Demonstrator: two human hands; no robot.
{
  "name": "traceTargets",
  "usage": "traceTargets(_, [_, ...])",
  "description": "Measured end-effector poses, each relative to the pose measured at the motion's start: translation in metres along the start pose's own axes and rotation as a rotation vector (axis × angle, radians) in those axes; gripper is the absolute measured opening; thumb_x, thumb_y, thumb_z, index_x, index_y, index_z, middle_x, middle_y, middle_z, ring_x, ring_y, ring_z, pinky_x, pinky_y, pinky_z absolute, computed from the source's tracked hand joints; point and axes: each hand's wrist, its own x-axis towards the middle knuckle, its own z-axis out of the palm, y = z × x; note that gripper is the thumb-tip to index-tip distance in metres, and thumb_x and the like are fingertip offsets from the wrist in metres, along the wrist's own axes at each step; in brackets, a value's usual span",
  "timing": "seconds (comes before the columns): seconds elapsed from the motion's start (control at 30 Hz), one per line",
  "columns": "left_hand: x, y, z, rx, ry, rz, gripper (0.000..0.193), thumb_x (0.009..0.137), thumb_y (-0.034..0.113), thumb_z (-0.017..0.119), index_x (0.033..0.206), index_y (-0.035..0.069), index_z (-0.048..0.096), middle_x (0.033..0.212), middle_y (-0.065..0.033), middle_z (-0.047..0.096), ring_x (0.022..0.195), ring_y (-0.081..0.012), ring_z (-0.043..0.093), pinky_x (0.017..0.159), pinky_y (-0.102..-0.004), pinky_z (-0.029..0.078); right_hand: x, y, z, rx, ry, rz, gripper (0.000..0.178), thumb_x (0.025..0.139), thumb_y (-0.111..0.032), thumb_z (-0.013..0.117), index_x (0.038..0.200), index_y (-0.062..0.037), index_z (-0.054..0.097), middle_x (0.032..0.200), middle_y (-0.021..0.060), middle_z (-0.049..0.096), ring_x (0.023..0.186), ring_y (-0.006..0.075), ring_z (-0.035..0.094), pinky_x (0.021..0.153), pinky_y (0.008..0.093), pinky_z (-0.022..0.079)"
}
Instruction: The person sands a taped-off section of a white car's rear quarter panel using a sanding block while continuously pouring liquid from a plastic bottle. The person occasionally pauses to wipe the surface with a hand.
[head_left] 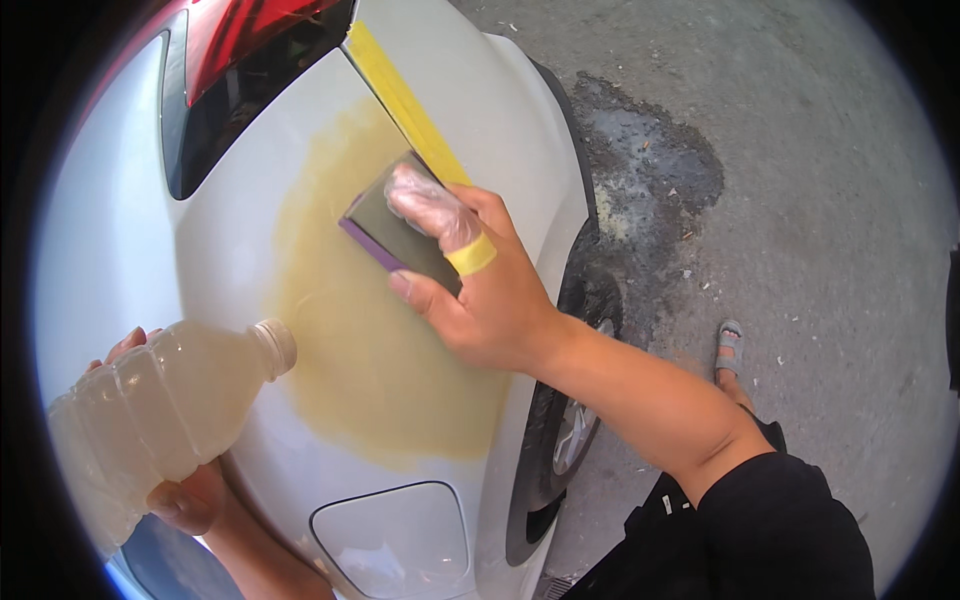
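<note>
My right hand [490,270] presses a sanding block [385,228] flat on a car's rear fender [240,250]. The block is wrapped in grey-green sandpaper and shows a purple edge. Plastic film held by yellow tape covers one of my fingers. Under and around the block spreads a dull yellowish patch [360,370] on the white paint. My left hand [190,495] is wrapped round a clear plastic bottle [160,400] of cloudy liquid, tilted with its capped end toward the patch. Part of this hand is hidden behind the bottle.
Yellow masking tape [400,95] runs along a panel seam beside the red tail light [235,50]. The closed fuel flap [395,540] lies nearest me. Right of the car are the rear wheel [570,435], a wet stain [650,150] on the concrete and my sandaled foot [730,345].
</note>
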Motion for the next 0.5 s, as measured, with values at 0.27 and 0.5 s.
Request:
traceTargets(0.27, [-0.002, 0.013, 0.007, 0.021, 0.008, -0.009, 0.118, 0.078, 0.080, 0.063, 0.154, 0.000, 0.021, 0.149, -0.0256, 0.041, 0.139, -0.0394, 0.042, 0.114, -0.0556, 0.038, -0.048, -0.014, -0.013, 0.014, -0.026, -0.045, 0.058, 0.080, -0.012, 0.078, 0.134, -0.0103, 0.057, 0.151, 0.0092, 0.051, 0.130, 0.0414, 0.045, 0.107, 0.0501, 0.041])
traceTargets(0.5, [0.002, 0.016, 0.006, -0.007, 0.027, 0.031, 0.115, 0.076, 0.076, 0.070, 0.153, 0.003, 0.026, 0.145, -0.0253, 0.046, 0.134, -0.0387, 0.049, 0.113, -0.0534, 0.040, -0.026, -0.026, -0.012, 0.016, -0.030, -0.066, 0.056, 0.079, -0.009, 0.076, 0.132, -0.0114, 0.059, 0.149, 0.0057, 0.052, 0.129, 0.0377, 0.046, 0.103, 0.0483, 0.040])
